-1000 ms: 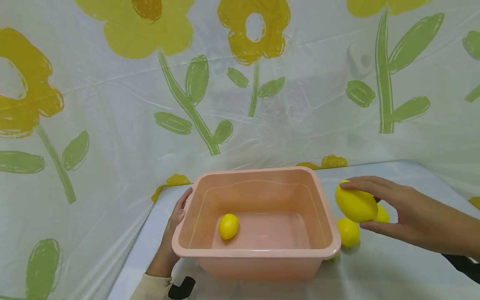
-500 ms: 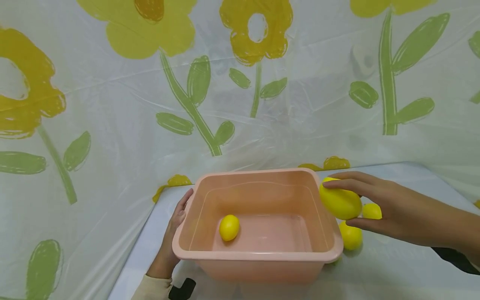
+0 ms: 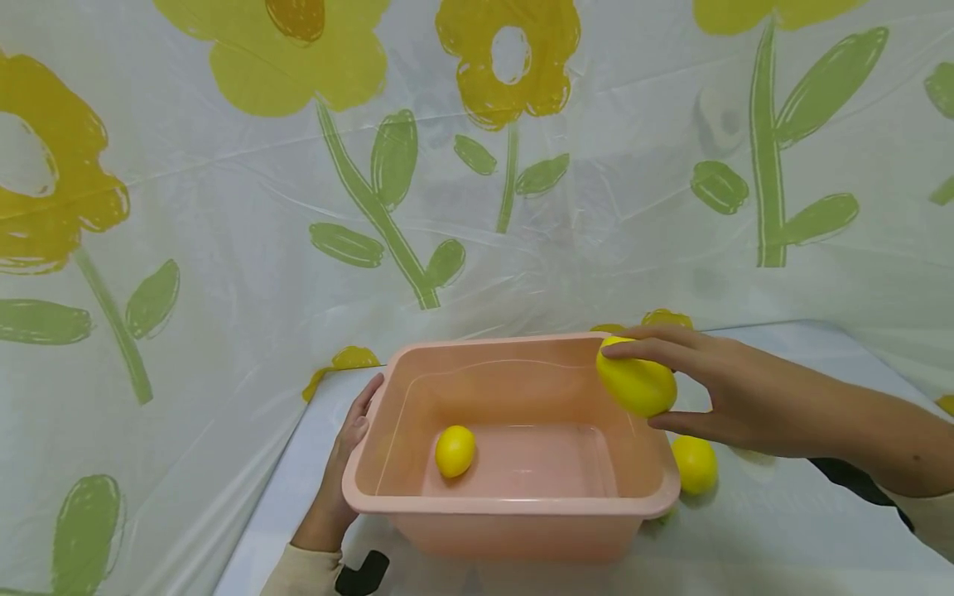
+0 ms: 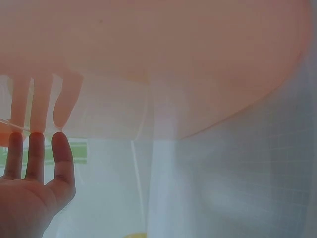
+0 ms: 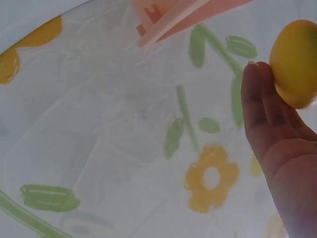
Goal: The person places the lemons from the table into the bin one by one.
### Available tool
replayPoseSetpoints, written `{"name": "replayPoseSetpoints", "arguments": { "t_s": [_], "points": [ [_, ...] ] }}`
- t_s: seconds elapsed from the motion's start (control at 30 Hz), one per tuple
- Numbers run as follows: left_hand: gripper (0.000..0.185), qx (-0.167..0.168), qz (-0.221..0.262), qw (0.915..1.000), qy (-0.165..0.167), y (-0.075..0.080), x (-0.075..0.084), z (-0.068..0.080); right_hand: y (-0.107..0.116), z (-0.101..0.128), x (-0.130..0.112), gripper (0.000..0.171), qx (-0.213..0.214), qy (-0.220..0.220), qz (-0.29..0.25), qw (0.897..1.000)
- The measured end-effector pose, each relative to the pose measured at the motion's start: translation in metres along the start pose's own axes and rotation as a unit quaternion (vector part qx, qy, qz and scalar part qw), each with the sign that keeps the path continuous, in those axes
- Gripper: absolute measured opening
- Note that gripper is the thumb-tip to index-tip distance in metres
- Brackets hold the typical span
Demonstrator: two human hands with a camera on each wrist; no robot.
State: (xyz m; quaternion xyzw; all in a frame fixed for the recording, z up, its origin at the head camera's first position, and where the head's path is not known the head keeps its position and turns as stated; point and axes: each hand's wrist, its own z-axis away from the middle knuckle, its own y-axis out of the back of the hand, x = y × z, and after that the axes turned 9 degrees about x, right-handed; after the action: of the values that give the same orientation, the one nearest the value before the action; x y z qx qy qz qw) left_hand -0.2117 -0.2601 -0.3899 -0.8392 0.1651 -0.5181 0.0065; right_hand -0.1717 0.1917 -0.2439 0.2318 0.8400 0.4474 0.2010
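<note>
Right hand (image 3: pixel 734 397) curled around a yellow lemon (image 3: pixel 636 385), fingers over the top and thumb beneath, held in the air just above the right rim of the pink tub (image 3: pixel 514 505). Same grip seen from the right wrist view: fingertips (image 5: pixel 257 94) pressed against the lemon's side (image 5: pixel 294 62), with a corner of the tub's rim at the top of the frame. Left hand (image 3: pixel 339 472) laid flat against the tub's left outer wall, fingers straight and together, holding nothing; in the left wrist view, three fingertips (image 4: pixel 37 148) touching the pink plastic and mirrored in its glossy surface. Inside the tub, a second lemon (image 3: pixel 455 451) resting on the floor, left of centre, well apart from the held one. On the bench (image 3: pixel 782 538), just beside the tub's right wall and below the right hand, a third lemon (image 3: pixel 695 464); a sliver of something yellow-green under the tub's right front corner, too hidden to tell. Between the held lemon and the tub's floor, only the right wall and rim. Behind everything, a clear plastic sheet (image 3: pixel 224 248) printed with yellow flowers and green stems, draped over the bench as well.
</note>
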Motion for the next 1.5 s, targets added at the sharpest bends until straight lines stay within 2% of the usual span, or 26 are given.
{"name": "replayPoseSetpoints", "arguments": {
  "t_s": [0.23,0.4,0.6,0.77,0.87,1.0,1.17,1.4,1.5],
  "points": [
    [0.052,0.043,-0.023,0.9980,0.039,-0.005,0.004,0.003,-0.002,-0.017,-0.005,0.083,-0.022,-0.004,-0.006,1.000],
    [0.064,0.054,-0.021,0.9969,0.054,-0.006,0.006,0.003,-0.004,-0.030,-0.009,0.079,-0.030,-0.003,-0.019,0.999],
    [0.065,0.048,-0.022,0.9975,0.048,-0.006,0.005,0.003,-0.009,-0.044,-0.009,0.076,-0.040,-0.006,-0.033,0.999],
    [0.052,0.039,-0.025,0.9983,0.035,-0.004,0.004,0.002,-0.015,-0.052,-0.010,0.074,-0.044,0.000,-0.037,0.998],
    [0.049,0.037,-0.024,0.9984,0.035,-0.003,0.004,0.002,-0.017,-0.057,-0.010,0.073,-0.047,-0.001,-0.044,0.998],
    [0.056,0.041,-0.023,0.9979,0.044,-0.005,0.005,0.003,-0.021,-0.063,-0.012,0.072,-0.047,0.006,-0.051,0.998],
    [0.048,0.044,-0.006,0.9975,0.054,-0.005,0.005,0.003,-0.025,-0.070,-0.013,0.071,-0.047,0.021,-0.060,0.997],
    [0.055,0.048,0.002,0.9970,0.060,-0.005,0.006,0.003,-0.030,-0.082,-0.013,0.068,-0.045,0.037,-0.076,0.995],
    [0.056,0.053,0.007,0.9959,0.073,-0.007,0.006,0.004,-0.033,-0.087,-0.013,0.068,-0.040,0.046,-0.079,0.995]
  ]
}}
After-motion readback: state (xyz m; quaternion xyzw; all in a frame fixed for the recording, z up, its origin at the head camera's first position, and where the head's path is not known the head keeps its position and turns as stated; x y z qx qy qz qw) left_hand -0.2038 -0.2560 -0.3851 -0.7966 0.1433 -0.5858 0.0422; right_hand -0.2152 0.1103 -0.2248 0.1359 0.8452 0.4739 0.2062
